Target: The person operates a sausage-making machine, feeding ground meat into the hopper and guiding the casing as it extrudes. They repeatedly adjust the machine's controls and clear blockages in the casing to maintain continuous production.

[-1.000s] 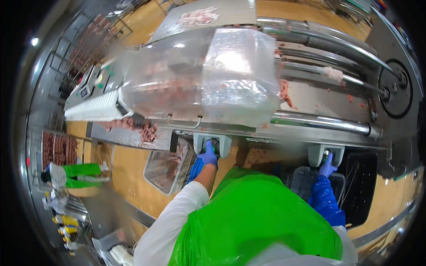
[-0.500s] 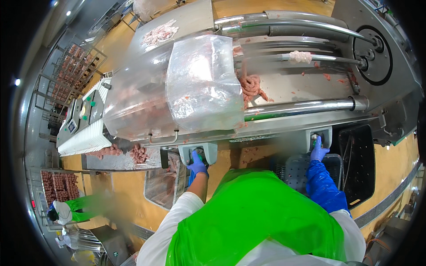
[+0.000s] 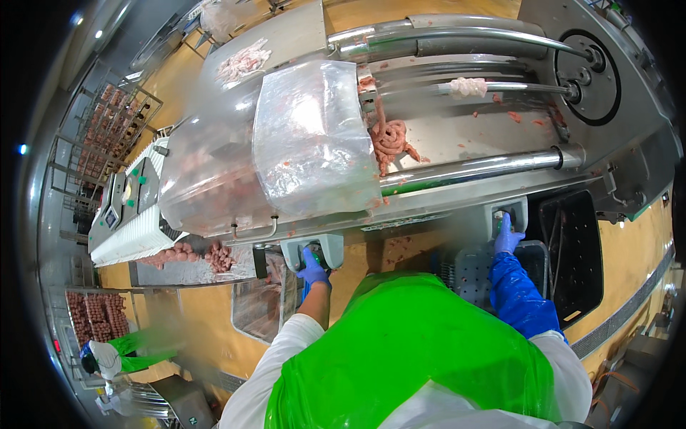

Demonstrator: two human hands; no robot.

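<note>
Both of my hands wear purple gloves. My left hand reaches into a grey guarded button housing on the machine's front, with stretched fingers against its green button. At the right, my right hand reaches up into a second grey button housing; its fingers are stretched out too, partly hiding the button. Neither hand appears to hold anything. Above them is the steel sausage machine, with a clear cover. A coil of pale pink filled casing lies beside the cover. White casing is bunched on a rod.
Linked sausages lie on a steel tray at left. Below stand a clear bin, a grey crate and a black crate. A person in a green apron works near a sausage rack. More casings lie on top.
The view has shifted slightly, so the machine sits a little further left. Both hands stay at the same button housings. The casing coil looks slightly larger.
</note>
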